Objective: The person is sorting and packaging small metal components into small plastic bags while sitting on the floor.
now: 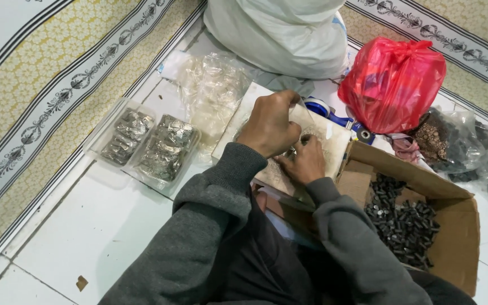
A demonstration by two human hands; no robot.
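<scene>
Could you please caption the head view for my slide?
Both hands, left hand and right hand, work over a pale board beside a cardboard box.

- white tiled floor [114, 226], patterned mat [40, 85] along its left edge
- two clear packs of small metal parts [151, 146], side by side
- crumpled clear plastic [213, 85]
- flat pale board [334, 138]
- white sack [283, 34], red plastic bag [393, 85]
- open cardboard box [453, 248] of dark cylindrical pieces [405, 223]
</scene>
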